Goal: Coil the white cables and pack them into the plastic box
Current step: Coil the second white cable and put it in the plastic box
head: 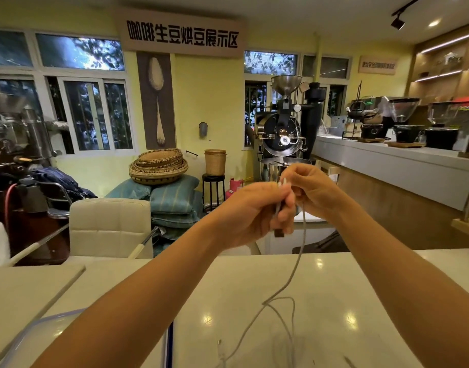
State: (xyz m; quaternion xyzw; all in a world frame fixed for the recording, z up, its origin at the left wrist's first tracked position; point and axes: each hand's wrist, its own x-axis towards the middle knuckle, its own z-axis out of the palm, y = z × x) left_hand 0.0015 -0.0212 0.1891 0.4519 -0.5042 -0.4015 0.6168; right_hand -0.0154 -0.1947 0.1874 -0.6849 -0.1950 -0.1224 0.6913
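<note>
Both hands are raised above the white table (334,288), meeting in the middle of the view. My left hand (252,211) pinches the folded ends of a thin white cable (294,272), whose plugs stick up between the fingers. My right hand (315,189) grips the same cable just beside it. The cable hangs down from the hands and lies in loose loops on the table near the front edge. The clear plastic box (42,330) with a blue rim sits at the lower left, mostly hidden under my left forearm.
A white padded chair (108,224) stands behind the table on the left. Stacked cushions and woven baskets (159,166) lie against the far wall. A coffee roaster (283,128) and a long counter (400,166) with grinders fill the right side.
</note>
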